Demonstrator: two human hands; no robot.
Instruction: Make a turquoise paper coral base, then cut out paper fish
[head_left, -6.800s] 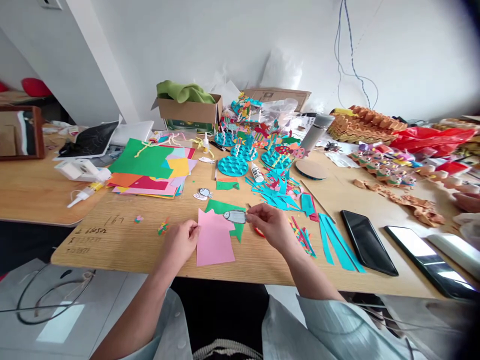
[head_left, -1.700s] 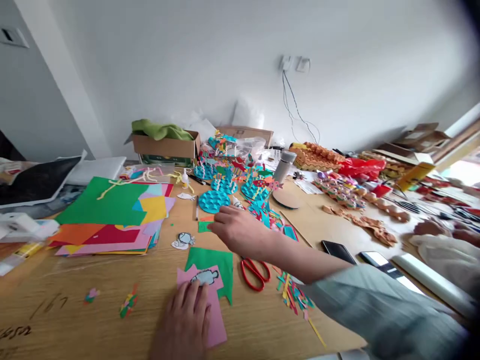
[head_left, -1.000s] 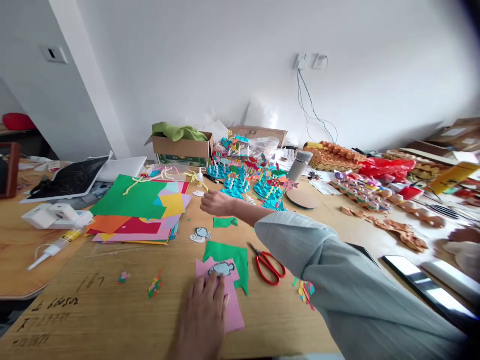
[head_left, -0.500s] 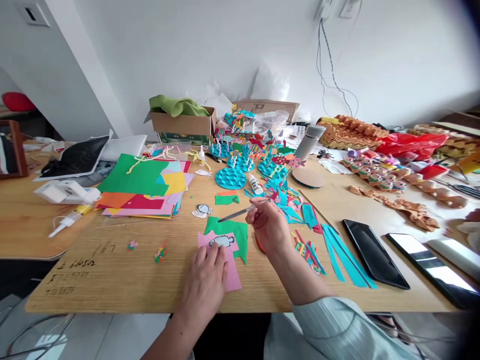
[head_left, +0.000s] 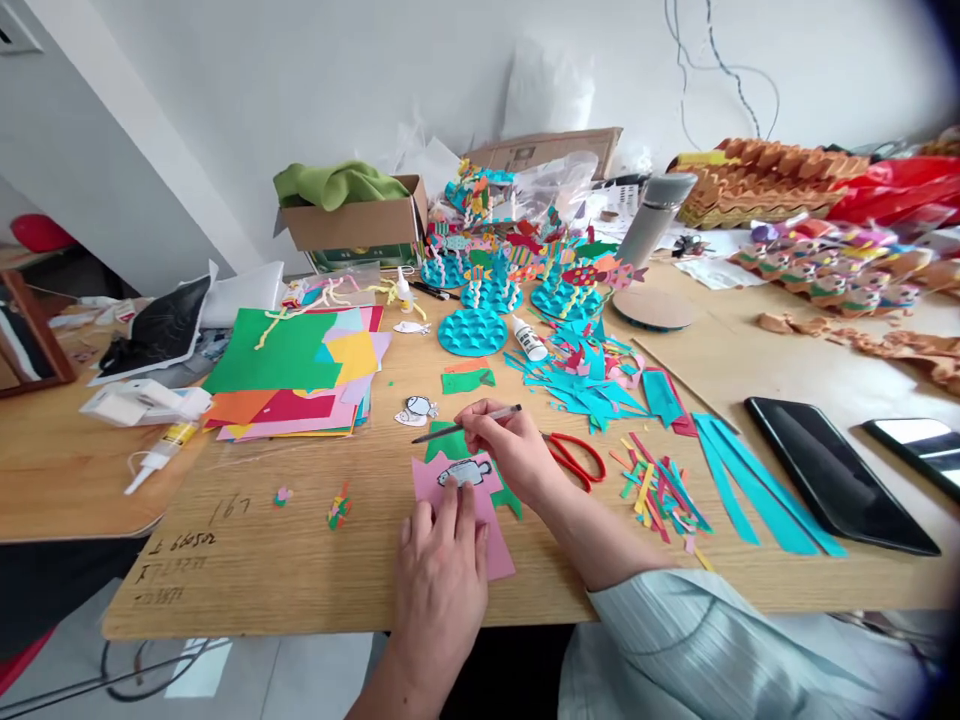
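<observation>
My left hand (head_left: 444,548) lies flat, fingers stretched over a pink sheet of paper (head_left: 496,545). Its fingertips touch a fish-shaped paper cutout (head_left: 466,470) with dark outlines, which rests on the pink sheet. Under the pink sheet is a piece of green paper (head_left: 448,440), partly covered. In my right hand (head_left: 510,450) is a slim grey pencil (head_left: 437,433), pinched between thumb and fingers, its tip pointing left above the green paper. Red-handled scissors (head_left: 581,462) lie just right of that hand, their blades hidden. Two small fish cutouts (head_left: 417,409) sit beyond the pencil tip.
Stacked coloured paper (head_left: 277,350) lies at the left. Blue trays with paper fish (head_left: 472,332) and a white glue bottle (head_left: 529,340) stand farther back. Blue scraps (head_left: 592,385), mixed paper strips (head_left: 664,490) and a black phone (head_left: 832,475) are to the right.
My view has turned, so the table appears shifted. My right hand with the pencil has moved left and closer to the fish cutout, uncovering the scissors' handles. My left hand stays on the pink paper.
</observation>
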